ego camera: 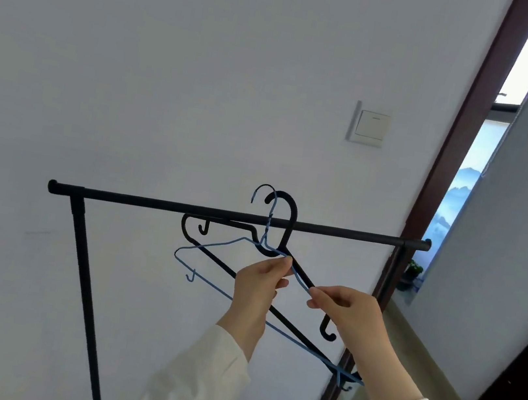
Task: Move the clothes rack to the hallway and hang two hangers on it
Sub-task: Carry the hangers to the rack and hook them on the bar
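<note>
Two clothes hangers are held together in front of a black clothes rack [239, 216], which stands against a white wall [170, 83] beside a dark brown door frame [463, 144]. One is a thick black plastic hanger [282, 216]; the other is a thin blue wire hanger [215, 244]. Both tilt down toward the right, and their hooks rise just above the rack's horizontal top rail, seen against it. Whether either hook rests on the rail cannot be told.

A person's left hand [260, 285], in a cream sleeve [201, 379], pinches the hangers with fingertips closed just below the hooks, where the shoulders begin. The right hand [339, 308], also in a cream sleeve, is closed with thumb and fingers around the sloping right shoulders of the hangers, lower down.

A white light switch [369, 125] sits on the wall above the rail. Through the doorway at right, a blue mountain picture [462, 195] and a small potted plant [413, 270] appear.
</note>
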Demonstrator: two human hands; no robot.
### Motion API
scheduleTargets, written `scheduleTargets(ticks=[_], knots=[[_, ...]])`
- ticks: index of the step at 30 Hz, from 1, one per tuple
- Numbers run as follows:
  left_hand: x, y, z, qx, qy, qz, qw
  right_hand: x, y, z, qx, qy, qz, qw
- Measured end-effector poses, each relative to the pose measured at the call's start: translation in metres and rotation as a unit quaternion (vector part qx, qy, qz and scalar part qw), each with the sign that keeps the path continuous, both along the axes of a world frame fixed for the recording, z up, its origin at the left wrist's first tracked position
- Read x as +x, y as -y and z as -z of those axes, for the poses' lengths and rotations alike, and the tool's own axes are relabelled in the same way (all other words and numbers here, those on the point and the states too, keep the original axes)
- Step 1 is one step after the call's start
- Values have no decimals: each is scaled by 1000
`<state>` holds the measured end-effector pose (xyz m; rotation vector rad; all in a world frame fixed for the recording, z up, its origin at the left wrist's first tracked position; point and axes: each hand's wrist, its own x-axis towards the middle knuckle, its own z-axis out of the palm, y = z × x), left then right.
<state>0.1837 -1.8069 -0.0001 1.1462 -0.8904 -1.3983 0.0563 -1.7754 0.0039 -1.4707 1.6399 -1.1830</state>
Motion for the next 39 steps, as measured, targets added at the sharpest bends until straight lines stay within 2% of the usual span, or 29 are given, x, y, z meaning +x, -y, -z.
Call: scheduleTargets(ticks=[7,17,39], knots=[[13,38,14,-1,23,16,1000,12,37,16,16,-13,29,999],[12,44,26,-37,66,17,997,0,46,25,10,-41,62,997],[10,27,45,17,54,-4,998,-17,32,37,41,-42,42,997]])
